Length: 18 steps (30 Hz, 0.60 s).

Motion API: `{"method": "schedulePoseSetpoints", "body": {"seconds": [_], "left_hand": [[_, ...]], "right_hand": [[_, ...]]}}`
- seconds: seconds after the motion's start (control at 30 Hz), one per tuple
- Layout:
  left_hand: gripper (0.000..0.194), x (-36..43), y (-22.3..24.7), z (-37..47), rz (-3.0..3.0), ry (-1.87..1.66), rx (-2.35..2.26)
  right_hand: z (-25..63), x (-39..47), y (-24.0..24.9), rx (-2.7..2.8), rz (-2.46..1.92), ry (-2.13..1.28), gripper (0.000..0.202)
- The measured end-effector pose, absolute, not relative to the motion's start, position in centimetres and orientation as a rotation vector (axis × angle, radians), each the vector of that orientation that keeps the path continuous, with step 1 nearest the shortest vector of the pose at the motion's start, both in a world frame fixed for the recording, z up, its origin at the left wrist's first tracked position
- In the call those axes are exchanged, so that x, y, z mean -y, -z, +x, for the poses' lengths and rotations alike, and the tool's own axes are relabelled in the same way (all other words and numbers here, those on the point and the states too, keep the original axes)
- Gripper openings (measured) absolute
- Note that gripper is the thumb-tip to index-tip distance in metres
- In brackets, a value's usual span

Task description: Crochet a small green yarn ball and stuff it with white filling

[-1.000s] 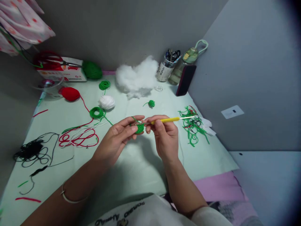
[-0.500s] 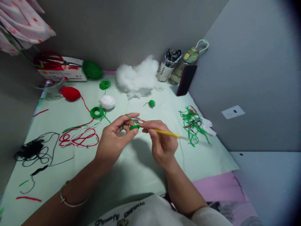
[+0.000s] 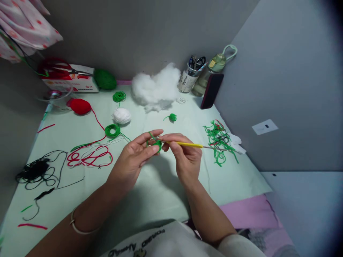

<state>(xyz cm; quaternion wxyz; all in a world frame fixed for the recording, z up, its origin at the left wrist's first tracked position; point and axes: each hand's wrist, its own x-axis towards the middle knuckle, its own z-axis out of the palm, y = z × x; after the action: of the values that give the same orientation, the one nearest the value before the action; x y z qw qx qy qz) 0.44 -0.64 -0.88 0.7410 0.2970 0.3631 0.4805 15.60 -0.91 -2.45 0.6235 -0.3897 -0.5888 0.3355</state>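
Between the thumb and fingers of my left hand (image 3: pixel 136 153) is a small green crochet piece (image 3: pixel 157 144), with green yarn looped over the raised index finger. My right hand (image 3: pixel 186 153) grips a yellow-handled crochet hook (image 3: pixel 190 144) like a pencil. The hook's metal tip meets the green piece, though the exact stitch is too small to make out. A coil of green yarn (image 3: pixel 112 131) lies just left of my hands, its strand running toward my left hand. Behind them is a little green yarn ball (image 3: pixel 173 117).
Toward the back are white stuffing (image 3: pixel 157 87), a white yarn ball (image 3: pixel 122 116), a pen cup (image 3: pixel 189 79), a bottle (image 3: pixel 205 80) and a leaning phone (image 3: pixel 212 91). Green yarn scraps (image 3: pixel 219 139) lie right. Red yarn (image 3: pixel 81 106) and tangled black yarn (image 3: pixel 34 171) lie left.
The hook has swung to lie flatter, its rear end now over the yarn scraps. The green piece has tipped to show more of itself. The green coil has shifted slightly right.
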Motion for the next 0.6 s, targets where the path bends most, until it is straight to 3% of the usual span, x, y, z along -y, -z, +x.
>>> {"method": "schedulePoseSetpoints", "body": {"seconds": [0.13, 0.23, 0.43, 0.6], "left_hand": [[0.039, 0.8, 1.2, 0.8, 0.584, -1.113, -0.815], [0.03, 0.7, 1.1, 0.6, 0.432, -1.007, -0.721], [0.031, 0.2, 0.9, -0.2, 0.408, -1.043, -0.704], [0.032, 0.3, 1.3, 0.1, 0.687, -1.016, -0.734]], "right_hand": [[15.4, 1.4, 3.2, 1.596, -0.921, -0.412, 0.024], [15.6, 1.5, 3.7, 1.675, -0.908, -0.213, 0.031], [16.0, 0.7, 2.9, 1.234, -0.833, -0.825, 0.018], [15.9, 0.7, 2.8, 1.224, -0.89, -0.977, 0.014]]}}
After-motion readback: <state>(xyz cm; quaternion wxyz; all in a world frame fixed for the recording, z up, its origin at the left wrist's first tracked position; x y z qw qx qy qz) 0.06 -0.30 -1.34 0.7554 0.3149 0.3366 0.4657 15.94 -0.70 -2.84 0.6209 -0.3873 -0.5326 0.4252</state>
